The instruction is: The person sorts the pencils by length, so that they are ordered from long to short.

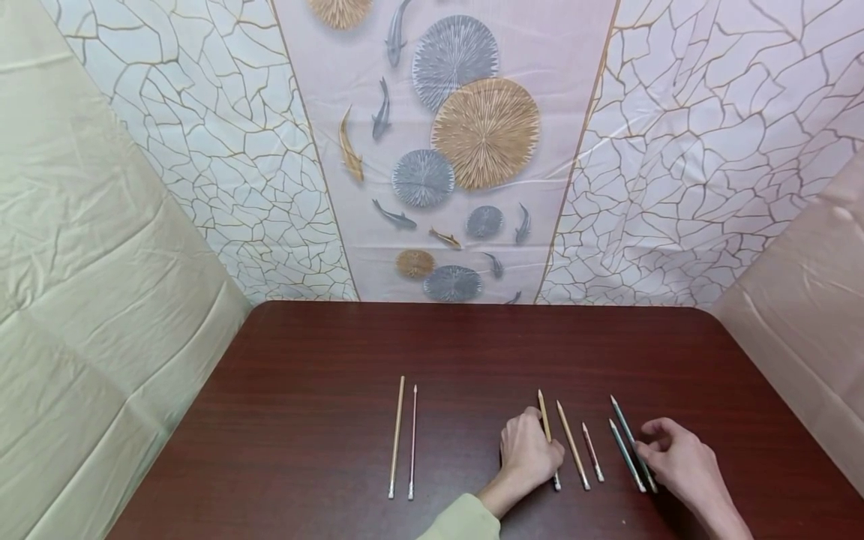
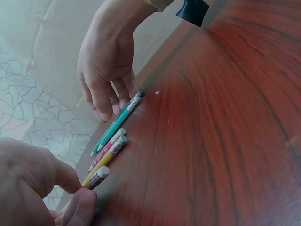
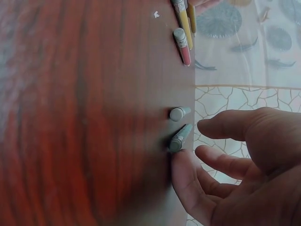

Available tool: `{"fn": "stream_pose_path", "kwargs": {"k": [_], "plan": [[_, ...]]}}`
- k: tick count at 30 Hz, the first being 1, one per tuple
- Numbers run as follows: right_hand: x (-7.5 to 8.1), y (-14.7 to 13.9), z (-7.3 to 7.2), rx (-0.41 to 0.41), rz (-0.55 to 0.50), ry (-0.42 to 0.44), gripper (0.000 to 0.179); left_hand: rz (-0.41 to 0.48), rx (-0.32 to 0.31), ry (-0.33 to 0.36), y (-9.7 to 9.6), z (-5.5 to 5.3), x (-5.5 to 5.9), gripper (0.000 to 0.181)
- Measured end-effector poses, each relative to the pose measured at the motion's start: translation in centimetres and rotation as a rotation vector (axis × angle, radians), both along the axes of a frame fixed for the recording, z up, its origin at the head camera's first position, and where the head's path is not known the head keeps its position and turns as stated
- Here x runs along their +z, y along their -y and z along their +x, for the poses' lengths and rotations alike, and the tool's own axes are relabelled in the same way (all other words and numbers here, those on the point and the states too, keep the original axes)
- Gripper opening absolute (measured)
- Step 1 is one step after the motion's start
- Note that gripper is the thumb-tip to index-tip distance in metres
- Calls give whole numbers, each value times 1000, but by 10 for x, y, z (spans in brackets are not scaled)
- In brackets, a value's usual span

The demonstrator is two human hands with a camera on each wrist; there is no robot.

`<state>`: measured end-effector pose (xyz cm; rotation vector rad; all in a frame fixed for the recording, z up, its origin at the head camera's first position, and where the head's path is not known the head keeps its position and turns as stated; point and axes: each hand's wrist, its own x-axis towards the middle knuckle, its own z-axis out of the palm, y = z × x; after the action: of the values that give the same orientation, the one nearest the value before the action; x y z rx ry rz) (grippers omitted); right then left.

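My left hand [image 1: 529, 450] pinches a yellow pencil [image 1: 544, 412] between thumb and fingers, near its eraser end in the left wrist view. Just right of it lie another yellow pencil [image 1: 572, 445] and a short red pencil [image 1: 592, 451]. Two teal pencils, a shorter one [image 1: 626, 455] and a longer one [image 1: 624, 421], lie side by side farther right. Beside the longer one is my right hand [image 1: 682, 457], its fingers loosely bent. In the right wrist view its fingertips [image 3: 182, 157] are right at that pencil's eraser end, with the thumb apart.
To the left, a long gold-coloured pencil [image 1: 397, 439] and a thin pink pencil [image 1: 413, 442] lie nearly parallel on the dark red-brown table [image 1: 304, 420]. A patterned cloth [image 1: 445, 150] hangs behind the table, and plain beige cloth [image 1: 88, 300] covers the sides.
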<state>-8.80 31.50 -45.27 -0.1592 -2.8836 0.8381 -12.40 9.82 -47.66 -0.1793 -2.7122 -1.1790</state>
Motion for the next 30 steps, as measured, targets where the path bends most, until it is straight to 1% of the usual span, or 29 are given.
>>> {"fn": "stream_pose_path", "kwargs": {"k": [10, 15, 21, 26, 30], "plan": [[2, 2, -4, 16, -20, 68, 28, 18, 1, 26, 2, 2, 2, 35], [2, 2, -5, 17, -35, 77, 28, 28, -3, 18, 2, 3, 3, 36], [3, 2, -8, 3, -65, 130, 34, 44, -4, 20, 3, 4, 5, 38], [5, 2, -13, 0, -12, 178, 36, 51, -6, 40, 4, 4, 5, 39], [7, 2, -17, -19, 35, 221, 36, 50, -1, 60, 4, 4, 4, 40]]}}
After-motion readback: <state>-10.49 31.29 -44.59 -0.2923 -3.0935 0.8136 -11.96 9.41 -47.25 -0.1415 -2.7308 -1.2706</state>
